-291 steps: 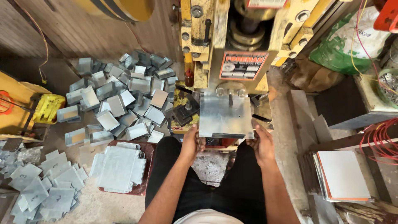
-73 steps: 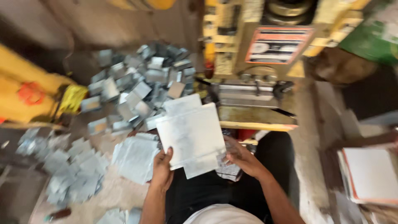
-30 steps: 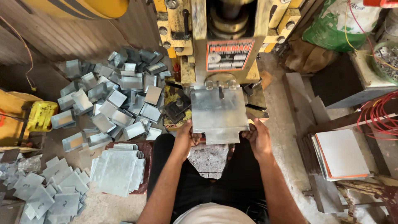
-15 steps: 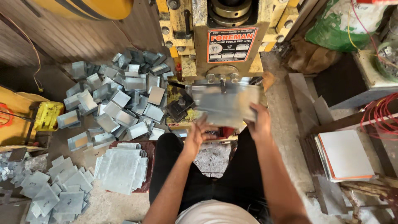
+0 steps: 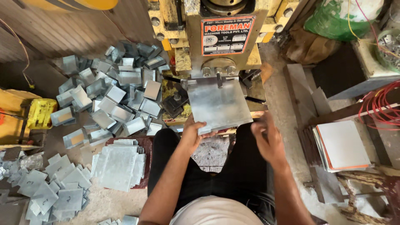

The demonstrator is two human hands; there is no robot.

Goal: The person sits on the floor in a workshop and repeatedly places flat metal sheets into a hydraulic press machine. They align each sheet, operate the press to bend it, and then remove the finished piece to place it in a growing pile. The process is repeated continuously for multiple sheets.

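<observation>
Change: half a second ago the metal sheet (image 5: 218,104) was tilting between both hands; now it is lying flatter at the press, and the right hand has come off it.
Sheet: a grey, nearly square plate, its far edge sitting under the press head (image 5: 221,46), its near edge pointing back at the person and skewed slightly rightward.
Long axis: running roughly from the press toward the person; sides too alike to tell more.
Left hand (image 5: 193,135): fingers clamping the sheet's near left corner.
Right hand (image 5: 268,139): hovering just right of the sheet, blurred, fingers curling loosely and touching nothing.
Left of the lap: a stack of flat blanks (image 5: 118,166) is lying on the floor.
Further left: a heap of bent grey boxes (image 5: 116,98) is spreading beside the machine.
</observation>
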